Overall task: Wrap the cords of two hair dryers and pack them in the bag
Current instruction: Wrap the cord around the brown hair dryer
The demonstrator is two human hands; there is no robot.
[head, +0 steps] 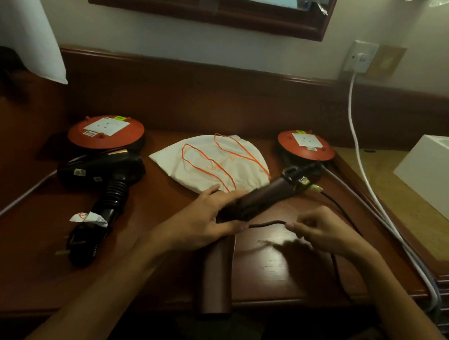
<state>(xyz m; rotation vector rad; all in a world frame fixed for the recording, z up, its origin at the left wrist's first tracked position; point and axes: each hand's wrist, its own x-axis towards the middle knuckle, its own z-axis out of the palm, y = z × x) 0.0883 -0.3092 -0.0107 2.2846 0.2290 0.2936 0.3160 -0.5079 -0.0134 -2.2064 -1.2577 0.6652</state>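
Two hands: left (201, 222) grips smooth brown dryer (258, 198), right fingers (297, 227) pinch thin black cord (267, 223).

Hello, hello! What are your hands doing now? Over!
Left hand gripping brown hair dryer. Right hand pinching its cord. Black hair dryer on desk, white bag flat behind. Nothing blocking.

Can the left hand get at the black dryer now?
Probably not yet: the left hand holds the brown dryer. The black dryer lies uncovered to its left on the desk.
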